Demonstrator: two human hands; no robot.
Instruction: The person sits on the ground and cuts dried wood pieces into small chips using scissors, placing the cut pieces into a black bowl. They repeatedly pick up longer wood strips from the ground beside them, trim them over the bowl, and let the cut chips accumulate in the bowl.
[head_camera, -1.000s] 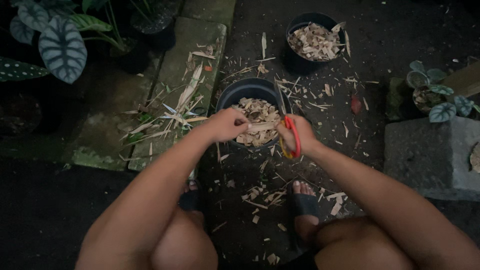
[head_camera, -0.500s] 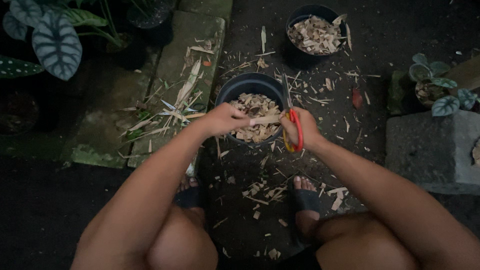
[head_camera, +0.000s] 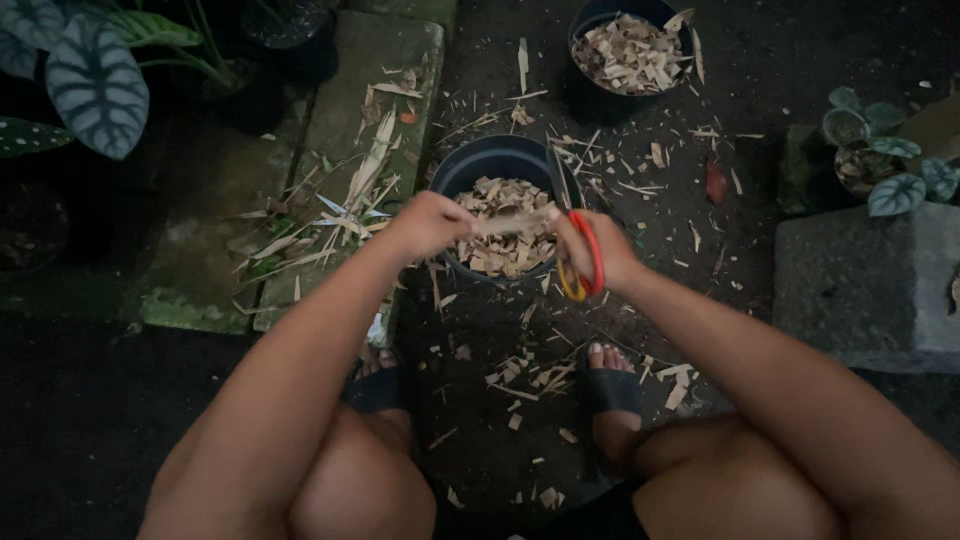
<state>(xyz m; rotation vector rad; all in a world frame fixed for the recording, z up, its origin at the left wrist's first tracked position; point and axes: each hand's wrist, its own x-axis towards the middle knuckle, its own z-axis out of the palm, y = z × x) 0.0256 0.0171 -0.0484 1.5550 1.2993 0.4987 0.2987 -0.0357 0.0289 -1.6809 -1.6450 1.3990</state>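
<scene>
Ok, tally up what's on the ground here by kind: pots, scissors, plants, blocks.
Black pots holding dry cuttings: 2, near pot, far pot
Scissors, red and yellow handles: 1
Leafy plants: 2, big-leaf plant, small potted plant
Concrete block: 1
Total: 6

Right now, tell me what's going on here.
A person squats over a black pot part full of pale cut strips. The left hand holds a pale strip over the pot; the right hand holds red-handled scissors at its end. A second pot of chips stands beyond, with scraps strewn about the ground.
</scene>
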